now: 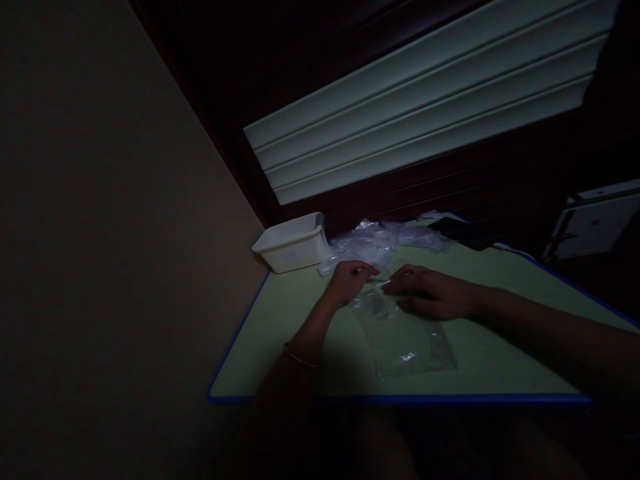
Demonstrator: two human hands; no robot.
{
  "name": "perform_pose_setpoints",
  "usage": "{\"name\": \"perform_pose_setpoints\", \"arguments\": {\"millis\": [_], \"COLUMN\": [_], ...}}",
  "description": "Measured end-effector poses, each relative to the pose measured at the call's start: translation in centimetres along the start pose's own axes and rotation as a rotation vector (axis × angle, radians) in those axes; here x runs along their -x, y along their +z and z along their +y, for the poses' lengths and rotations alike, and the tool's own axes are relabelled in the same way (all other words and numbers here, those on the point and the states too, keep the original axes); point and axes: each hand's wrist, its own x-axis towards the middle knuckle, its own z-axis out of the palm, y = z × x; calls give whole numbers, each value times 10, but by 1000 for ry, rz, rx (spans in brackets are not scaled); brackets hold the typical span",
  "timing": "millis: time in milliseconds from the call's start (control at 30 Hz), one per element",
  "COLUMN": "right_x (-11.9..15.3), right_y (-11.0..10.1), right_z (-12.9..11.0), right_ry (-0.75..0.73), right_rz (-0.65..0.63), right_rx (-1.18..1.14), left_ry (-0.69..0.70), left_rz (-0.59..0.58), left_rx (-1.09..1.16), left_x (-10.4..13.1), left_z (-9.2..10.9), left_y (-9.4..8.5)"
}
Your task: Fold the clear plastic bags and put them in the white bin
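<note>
A clear plastic bag (410, 347) lies flat on the light green table, its top end between my two hands. My left hand (347, 280) is closed in a pinch at the bag's upper left edge; a small dark item shows by its fingers, too dim to name. Over the bag's upper right part rests my right hand (430, 290), palm down, with its fingers reaching left toward my left hand and somewhat apart. Just beyond both hands spreads a pile of clear plastic bags (375, 240).
At the table's back left corner stands a white plastic bin (295, 247). A dark flat object (463, 233) lies at the back right, near a white cable (513, 251). The green table (510, 360) has a blue edge. A wall rises on the left.
</note>
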Motion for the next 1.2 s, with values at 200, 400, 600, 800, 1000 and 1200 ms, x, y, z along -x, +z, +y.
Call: {"name": "perform_pose_setpoints", "arguments": {"millis": [200, 400, 600, 800, 1000, 1200], "right_x": [0, 0, 0, 1, -1, -2], "right_y": [-5, -8, -12, -19, -15, -11], "right_z": [-4, -5, -10, -6, 18, 36], "right_ry": [49, 54, 76, 284, 567, 493], "right_rz": [6, 95, 157, 302, 428, 211], "right_rx": [-45, -105, -194, -122, 223, 443], "left_ry": [-3, -24, -19, -51, -40, -29], "left_rz": [-159, -169, -127, -235, -280, -303], "left_rx": [190, 159, 150, 127, 124, 96], "left_x": [2, 3, 2, 5, 6, 6], "left_z": [1, 0, 5, 10, 11, 12], "left_y": [0, 2, 3, 7, 10, 11]}}
